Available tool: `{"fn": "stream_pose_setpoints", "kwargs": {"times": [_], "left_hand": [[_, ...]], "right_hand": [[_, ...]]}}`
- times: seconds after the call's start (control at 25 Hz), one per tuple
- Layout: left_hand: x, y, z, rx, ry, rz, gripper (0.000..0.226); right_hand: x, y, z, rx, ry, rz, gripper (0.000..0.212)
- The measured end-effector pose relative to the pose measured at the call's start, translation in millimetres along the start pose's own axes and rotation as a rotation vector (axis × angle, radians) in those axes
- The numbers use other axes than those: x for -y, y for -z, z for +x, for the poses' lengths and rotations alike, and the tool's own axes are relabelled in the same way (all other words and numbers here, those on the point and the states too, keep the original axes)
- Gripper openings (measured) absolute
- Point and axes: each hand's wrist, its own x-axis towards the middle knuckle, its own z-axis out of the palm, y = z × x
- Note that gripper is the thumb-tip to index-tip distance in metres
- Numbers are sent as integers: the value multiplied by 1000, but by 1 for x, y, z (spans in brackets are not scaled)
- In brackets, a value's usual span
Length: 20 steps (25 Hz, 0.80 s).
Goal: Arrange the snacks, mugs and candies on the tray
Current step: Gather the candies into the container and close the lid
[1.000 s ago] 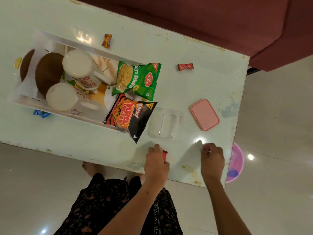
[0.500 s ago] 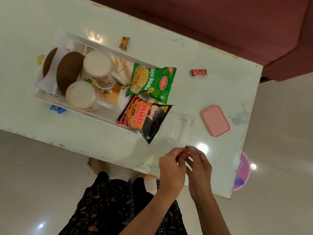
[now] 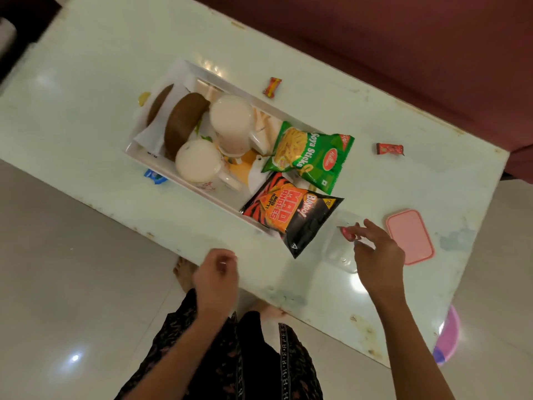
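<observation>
A white tray (image 3: 227, 85) on the table holds two brown buns (image 3: 184, 125), two white mugs (image 3: 230, 122) (image 3: 198, 160), a green Soya Sticks packet (image 3: 311, 157) and a black-and-orange Mad Angles packet (image 3: 291, 215) that overhangs its right end. My right hand (image 3: 377, 255) hovers over a clear plastic box (image 3: 336, 254), pinching a small pink-red candy (image 3: 345, 232) at its fingertips. My left hand (image 3: 216, 281) is curled at the table's near edge with nothing visible in it. Loose candies lie on the table: red-yellow (image 3: 271, 87), red (image 3: 390, 148), blue (image 3: 155, 176), yellow (image 3: 143, 98).
A pink lid (image 3: 409, 236) lies right of the clear box. A maroon sofa (image 3: 403, 39) runs along the table's far side. On the floor by the table's right corner stands a pink tub (image 3: 448, 339). My feet are under the near edge.
The two hands, which met over a candy half a second ago, have parted. My right hand moved up over the clear box with the candy; my left hand drew back left.
</observation>
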Motion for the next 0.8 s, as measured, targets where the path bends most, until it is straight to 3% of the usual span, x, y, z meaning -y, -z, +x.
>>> {"fn": "stream_pose_setpoints", "kwargs": {"times": [0.08, 0.16, 0.28, 0.36, 0.48, 0.64, 0.8], "left_hand": [[6, 27, 46, -169, 26, 12, 11], [6, 45, 90, -264, 7, 17, 24], [-3, 56, 149, -235, -12, 106, 52], [-8, 56, 171, -208, 20, 195, 57], [-6, 53, 178, -247, 11, 217, 48], [7, 56, 170, -280, -61, 336, 19], [18, 59, 155, -323, -38, 269, 21]], "right_hand": [[-1, 0, 5, 12, 24, -37, 36], [-2, 0, 3, -6, 14, -22, 30], [-2, 0, -4, -34, -7, 37, 25], [-4, 0, -11, -37, -5, 37, 24], [-7, -3, -20, -21, -13, 42, 23], [-8, -2, -24, -2, -15, 44, 22], [-8, 3, -23, -18, -11, 21, 19]]}}
